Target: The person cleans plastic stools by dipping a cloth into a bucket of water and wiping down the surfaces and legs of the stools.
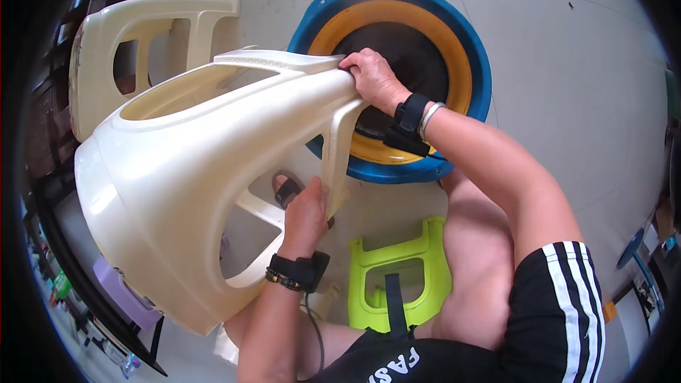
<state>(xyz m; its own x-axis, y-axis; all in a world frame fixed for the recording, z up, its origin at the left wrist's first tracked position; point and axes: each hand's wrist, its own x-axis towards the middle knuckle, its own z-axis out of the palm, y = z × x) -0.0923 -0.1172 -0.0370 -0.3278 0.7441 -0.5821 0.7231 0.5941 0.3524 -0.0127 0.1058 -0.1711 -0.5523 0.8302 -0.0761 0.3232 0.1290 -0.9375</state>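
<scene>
A cream plastic stool [163, 177] lies tilted on its side in front of me, its legs pointing toward the basin. My left hand [306, 218] is closed around one of its lower legs. My right hand [376, 81] grips the end of an upper leg, with fingers bent over its edge. Whether anything sits under those fingers is hidden. Below my right hand stands a round blue basin [481, 64] with an orange inner wall and dark contents.
A second cream stool [89, 57] stands at the upper left. A lime-green stool [360, 287] is beneath me, between my legs. A dark rack with a purple container [124, 287] runs along the left. Pale tiled floor [560, 92] extends right of the basin. A cable [316, 326] hangs from my left wrist.
</scene>
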